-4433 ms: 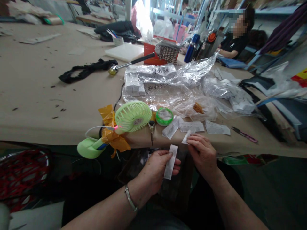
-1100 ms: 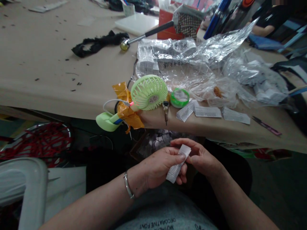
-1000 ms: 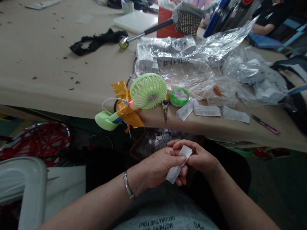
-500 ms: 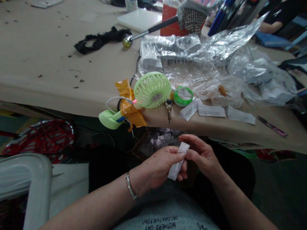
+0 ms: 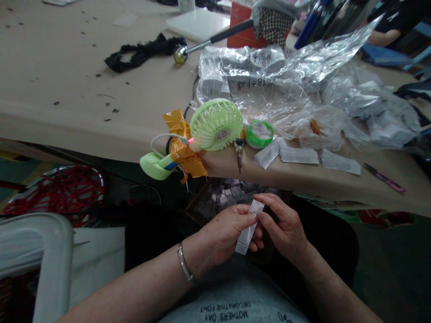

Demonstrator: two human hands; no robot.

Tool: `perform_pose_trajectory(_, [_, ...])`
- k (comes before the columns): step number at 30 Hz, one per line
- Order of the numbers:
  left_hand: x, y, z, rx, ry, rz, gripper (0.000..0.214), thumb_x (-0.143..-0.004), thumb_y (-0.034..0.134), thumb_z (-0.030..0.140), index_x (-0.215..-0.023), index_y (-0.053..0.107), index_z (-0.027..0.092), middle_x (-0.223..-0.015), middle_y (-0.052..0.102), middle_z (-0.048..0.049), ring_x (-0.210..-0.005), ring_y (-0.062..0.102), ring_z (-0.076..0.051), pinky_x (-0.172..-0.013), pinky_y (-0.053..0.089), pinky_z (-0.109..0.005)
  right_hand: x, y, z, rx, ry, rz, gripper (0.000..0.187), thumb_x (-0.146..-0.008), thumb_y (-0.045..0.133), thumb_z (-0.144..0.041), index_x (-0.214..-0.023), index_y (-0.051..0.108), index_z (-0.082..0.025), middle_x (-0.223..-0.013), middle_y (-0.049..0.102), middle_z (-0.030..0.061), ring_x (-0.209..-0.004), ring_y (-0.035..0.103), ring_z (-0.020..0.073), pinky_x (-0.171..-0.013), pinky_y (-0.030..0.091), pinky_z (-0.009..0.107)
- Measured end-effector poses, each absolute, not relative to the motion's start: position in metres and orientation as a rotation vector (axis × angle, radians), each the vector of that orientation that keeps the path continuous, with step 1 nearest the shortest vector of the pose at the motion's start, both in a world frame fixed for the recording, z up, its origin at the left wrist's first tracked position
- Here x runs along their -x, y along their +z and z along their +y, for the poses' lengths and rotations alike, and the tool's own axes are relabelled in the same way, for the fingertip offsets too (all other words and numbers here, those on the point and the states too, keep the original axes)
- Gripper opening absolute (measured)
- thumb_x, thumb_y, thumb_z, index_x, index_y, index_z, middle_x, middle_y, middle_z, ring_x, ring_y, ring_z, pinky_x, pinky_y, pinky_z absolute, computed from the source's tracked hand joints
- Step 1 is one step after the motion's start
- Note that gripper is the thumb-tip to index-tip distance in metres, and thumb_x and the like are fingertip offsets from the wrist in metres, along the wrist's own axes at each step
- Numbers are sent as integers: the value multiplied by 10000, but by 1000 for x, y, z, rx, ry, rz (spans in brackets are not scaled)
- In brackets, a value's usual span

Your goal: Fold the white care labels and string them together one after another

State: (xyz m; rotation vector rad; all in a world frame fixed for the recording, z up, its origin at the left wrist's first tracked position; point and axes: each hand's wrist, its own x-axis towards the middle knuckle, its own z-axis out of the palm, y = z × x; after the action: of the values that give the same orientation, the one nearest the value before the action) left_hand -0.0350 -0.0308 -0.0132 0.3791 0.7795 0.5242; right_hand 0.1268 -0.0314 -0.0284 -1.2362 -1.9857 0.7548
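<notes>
Paper strip (image 5: 246,237) | left hand (image 5: 224,233): pinching it | right hand (image 5: 287,229): loosely spread, at its edge

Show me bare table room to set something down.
Left of the green fan, nearer than the black cloth, the table is mostly bare, with scattered dark scraps. Crowded: right of the fan, with plastic bags, paper strips and a pink-handled tool.

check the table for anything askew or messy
The green fan sits slanted, its base jutting past the edge of the table, bound with crumpled amber tape: makeshift-looking. Dark bits lie scattered on the tabletop to its left, like stray scraps.
</notes>
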Motion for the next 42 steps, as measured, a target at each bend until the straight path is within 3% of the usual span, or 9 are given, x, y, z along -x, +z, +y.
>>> perform_pose_trajectory(6, [34, -16, -30, -365, 529, 770, 85, -795, 579, 224, -802, 588, 139, -590, 541, 14, -478, 536, -83, -480, 414, -196, -126, -28, -35, 1253, 779, -1985, 332, -883, 520, -254, -1213, 537, -224, -1132, 629, 68, -1059, 599, 192, -927, 484, 333])
perform_pose_trajectory(10, [35, -17, -30, -357, 531, 766, 102, -797, 580, 235, -832, 595, 140, -597, 538, 16, -488, 546, -86, -473, 411, -189, -124, -31, -38, 1297, 832, -1904, 448, -873, 539, -268, -1311, 451, -230, -1140, 636, 65, -1039, 615, 185, -932, 487, 328])
perform_pose_trajectory(19, [36, -18, -30, -372, 559, 776, 125, -806, 575, 257, -829, 595, 136, -593, 538, 18, -481, 544, -85, -465, 411, -184, -121, -35, -35, 1335, 983, -1787, 380, -876, 526, -309, -1250, 525, -241, -1050, 673, 54, -899, 663, 180, -797, 540, 306])
perform_pose_trajectory(23, [38, -15, -29, -372, 561, 814, 86, -792, 579, 211, -818, 601, 133, -579, 542, 20, -469, 538, -81, -467, 409, -185, -117, -35, -33, 1292, 983, -1830, 374, -867, 544, -302, -1236, 538, -242, -1053, 666, 51, -945, 645, 189, -860, 523, 338])
perform_pose_trajectory(27, [43, -13, -26, -297, 644, 812, 132, -845, 549, 245, -887, 602, 132, -569, 546, 23, -468, 538, -85, -472, 413, -191, -115, -36, -35, 1244, 987, -1749, 607, -836, 593, -327, -1386, 344, -262, -1237, 561, 91, -1105, 575, 227, -966, 474, 428])
perform_pose_trajectory(31, [48, -16, -18, -170, 747, 760, 139, -891, 465, 179, -908, 591, 124, -579, 562, 8, -505, 567, -106, -517, 458, -219, -112, -37, -40, 1109, 836, -1993, 881, -727, 714, -356, -1440, 205, -262, -1448, 326, 121, -1333, 349, 310, -1050, 388, 521])
perform_pose_trajectory(34, [49, -20, -14, -108, 792, 720, 136, -890, 462, 144, -881, 594, 115, -596, 551, 13, -514, 571, -104, -525, 464, -221, -108, -42, -48, 1063, 620, -2147, 1011, -670, 758, -393, -1454, 131, -269, -1503, 196, 120, -1385, 234, 347, -1082, 316, 584])
perform_pose_trajectory(42, [44, -21, -21, -95, 772, 735, 174, -905, 430, 143, -855, 595, 118, -600, 537, 12, -506, 564, -102, -521, 460, -226, -100, -47, -59, 1148, 484, -2132, 990, -681, 736, -317, -1449, 114, -265, -1499, 196, 121, -1380, 251, 356, -1090, 302, 598])
